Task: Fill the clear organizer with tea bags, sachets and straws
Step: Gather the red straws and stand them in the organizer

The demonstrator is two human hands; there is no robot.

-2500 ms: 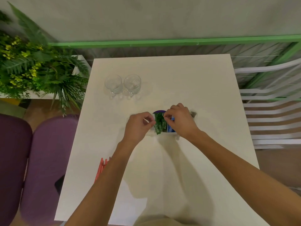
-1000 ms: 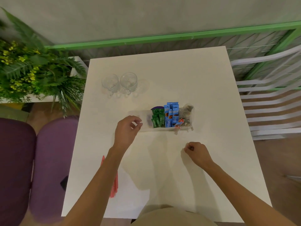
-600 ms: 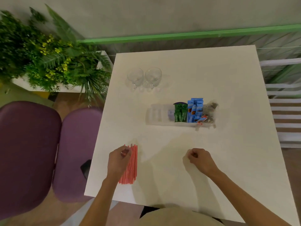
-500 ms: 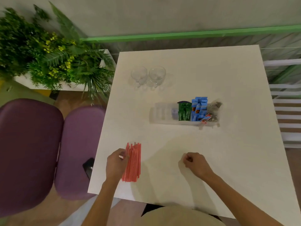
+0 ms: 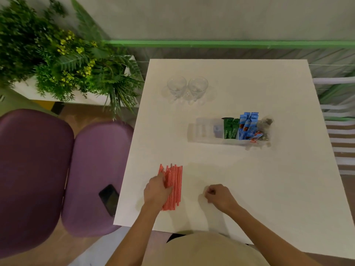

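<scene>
A bundle of red straws (image 5: 175, 181) lies flat near the table's front left edge. My left hand (image 5: 156, 191) lies over the bundle's left side, its fingers curled onto the straws. My right hand (image 5: 218, 195) rests on the table as a curled fist, holding nothing, a little to the right of the straws. The clear organizer (image 5: 203, 129) stands mid-table to the right. Its left compartment looks empty; green sachets (image 5: 230, 129), blue sachets (image 5: 247, 123) and tea bags (image 5: 266, 127) fill the compartments further right.
Two empty glasses (image 5: 176, 86) (image 5: 197, 86) stand at the back of the white table (image 5: 269, 189). A purple chair (image 5: 96, 169) with a black phone (image 5: 109, 198) on it sits left of the table. Plants (image 5: 67, 60) are at back left, a white slatted chair (image 5: 342, 141) at right.
Both hands left the organizer. My left hand came back to the front left and settled onto the straws. My right hand dropped to the table as a fist. The view swung left.
</scene>
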